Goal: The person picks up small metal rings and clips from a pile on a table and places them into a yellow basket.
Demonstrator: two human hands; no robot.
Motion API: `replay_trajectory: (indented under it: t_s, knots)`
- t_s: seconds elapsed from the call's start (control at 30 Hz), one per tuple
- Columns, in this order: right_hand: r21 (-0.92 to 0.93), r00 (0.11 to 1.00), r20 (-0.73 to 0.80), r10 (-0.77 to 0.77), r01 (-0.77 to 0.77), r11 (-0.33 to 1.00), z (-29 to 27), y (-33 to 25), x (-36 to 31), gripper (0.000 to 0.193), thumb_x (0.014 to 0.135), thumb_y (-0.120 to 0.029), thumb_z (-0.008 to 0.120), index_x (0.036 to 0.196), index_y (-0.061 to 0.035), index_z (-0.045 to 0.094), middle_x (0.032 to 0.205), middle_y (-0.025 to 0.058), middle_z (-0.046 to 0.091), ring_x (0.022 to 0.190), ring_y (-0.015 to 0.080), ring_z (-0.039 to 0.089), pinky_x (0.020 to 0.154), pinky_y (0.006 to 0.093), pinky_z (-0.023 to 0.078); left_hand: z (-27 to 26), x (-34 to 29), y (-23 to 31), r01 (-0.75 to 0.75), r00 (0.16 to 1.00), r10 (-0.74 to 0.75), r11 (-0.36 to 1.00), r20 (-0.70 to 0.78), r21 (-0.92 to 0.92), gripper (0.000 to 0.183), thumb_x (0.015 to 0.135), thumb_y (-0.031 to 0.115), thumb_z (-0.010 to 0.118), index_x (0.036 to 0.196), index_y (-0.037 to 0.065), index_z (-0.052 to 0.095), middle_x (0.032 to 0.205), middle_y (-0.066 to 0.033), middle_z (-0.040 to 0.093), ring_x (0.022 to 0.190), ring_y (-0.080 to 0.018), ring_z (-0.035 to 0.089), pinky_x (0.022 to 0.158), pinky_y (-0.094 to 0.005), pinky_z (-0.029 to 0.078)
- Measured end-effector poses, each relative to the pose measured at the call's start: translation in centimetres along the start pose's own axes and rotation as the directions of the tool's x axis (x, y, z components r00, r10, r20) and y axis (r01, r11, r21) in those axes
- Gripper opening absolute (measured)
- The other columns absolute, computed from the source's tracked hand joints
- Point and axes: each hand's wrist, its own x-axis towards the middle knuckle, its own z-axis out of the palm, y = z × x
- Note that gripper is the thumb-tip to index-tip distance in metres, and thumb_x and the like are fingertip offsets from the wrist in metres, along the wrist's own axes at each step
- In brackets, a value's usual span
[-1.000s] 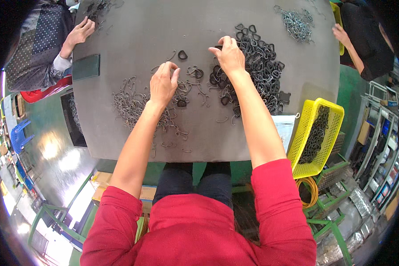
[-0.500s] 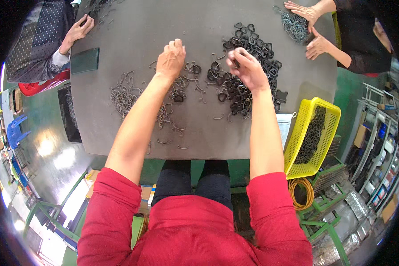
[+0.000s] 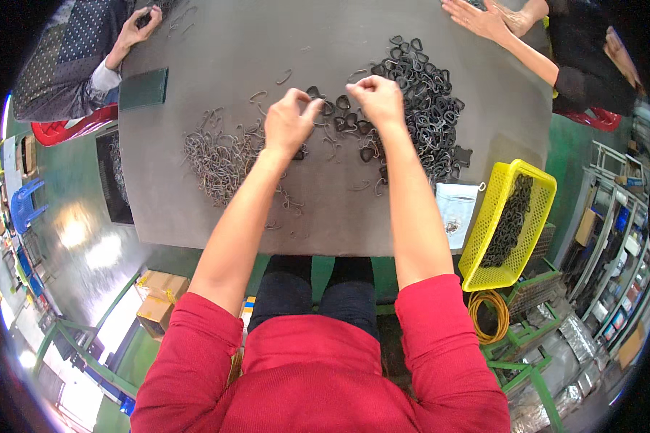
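My left hand [image 3: 290,124] is over the middle of the grey table, its fingers curled in toward the thumb. Whatever it holds, if anything, is hidden. Just right of it, my right hand [image 3: 380,102] pinches thumb and fingertips together, and what lies between them is too small to make out. A thin wire hook [image 3: 357,73] shows right by those fingertips. Below and left of my left hand spreads a loose heap of grey wire hooks [image 3: 220,162]. Beyond my right hand lies a large pile of black D-shaped rings [image 3: 429,108]. A few black rings [image 3: 341,102] lie between my hands.
A yellow basket [image 3: 475,268] with black parts stands at the table's right edge, beside a pale pouch [image 3: 455,206]. One co-worker's hand [image 3: 133,32] is at the far left near a dark green tray [image 3: 143,88]. Another co-worker's hands [image 3: 487,22] are at the far right.
My hands have come closer together: the left lower and to the right, the right to the left. The dark piece in my right hand no longer shows. The right co-worker's hands moved farther away.
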Motion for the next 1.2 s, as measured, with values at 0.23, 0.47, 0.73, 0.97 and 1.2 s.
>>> replay_trajectory:
  t_s: [0.23, 0.47, 0.73, 0.97, 1.2]
  knots:
    - [-0.194, 0.989, -0.114, 0.092, -0.113, 0.974, -2.7, 1.0, -0.8, 0.027, 0.070, -0.024, 0.072, 0.091, -0.0083, 0.066, 0.082, 0.0105, 0.067, 0.080, 0.0252, 0.065, 0.072, 0.0379, 0.049, 1.6, -0.2, 0.5, -0.030, 1.000, 0.030, 0.993, 0.003, 0.116, 0.027, 0.078, 0.029, 0.066, 0.089, 0.006, 0.059, 0.078, -0.0113, 0.066, 0.079, -0.0287, 0.064, 0.069, -0.0385, 0.049]
    - [-0.428, 0.998, -0.021, -0.064, 0.049, 0.902, 1.6, -0.1, -1.5, 0.027, 0.070, -0.030, 0.074, 0.082, -0.0075, 0.065, 0.084, 0.0100, 0.067, 0.085, 0.0281, 0.064, 0.074, 0.0393, 0.049, -3.6, 1.5, 0.7, 0.182, 0.946, -0.159, 0.982, 0.283, -0.058, 0.029, 0.072, 0.026, 0.069, 0.089, 0.003, 0.066, 0.062, 0.0025, 0.056, 0.061, -0.0074, 0.053, 0.058, -0.0264, 0.044]
    - [0.688, 0.852, 0.523, -0.029, -0.402, 0.604, -2.9, 0.2, -1.9, 0.013, 0.080, -0.017, 0.066, 0.086, -0.0115, 0.056, 0.076, -0.0043, 0.056, 0.065, 0.0048, 0.053, 0.047, 0.0162, 0.032, -10.0, 1.9, -2.5, 0.512, 0.733, 0.157, 0.513, 0.662, -0.689, 0.015, 0.079, 0.015, 0.063, 0.085, 0.004, 0.055, 0.062, 0.0031, 0.044, 0.054, -0.0041, 0.038, 0.044, -0.0188, 0.031]
    - [0.015, 0.969, 0.221, -0.109, 0.108, 0.994, 3.3, -2.4, 1.0, 0.025, 0.075, -0.025, 0.071, 0.085, -0.0045, 0.061, 0.080, 0.0080, 0.066, 0.076, 0.0175, 0.063, 0.063, 0.0309, 0.048, -9.5, 1.3, 0.4, 0.446, 0.877, -0.217, 0.035, 0.429, -0.894, 0.023, 0.089, 0.026, 0.054, 0.084, 0.004, 0.058, 0.061, -0.0007, 0.048, 0.055, -0.0088, 0.043, 0.049, -0.0206, 0.037]
    - [-0.315, 0.975, 0.219, -0.034, 0.104, 0.944, 5.3, -4.4, 1.0, 0.027, 0.068, -0.028, 0.076, 0.085, -0.0090, 0.068, 0.084, 0.0129, 0.067, 0.083, 0.0281, 0.065, 0.075, 0.0396, 0.050, -5.0, -3.7, -2.6, 0.115, 0.971, -0.088, 0.987, 0.221, -0.114, 0.026, 0.079, 0.029, 0.068, 0.081, 0.004, 0.061, 0.058, -0.0026, 0.053, 0.056, -0.0155, 0.053, 0.053, -0.0294, 0.042]
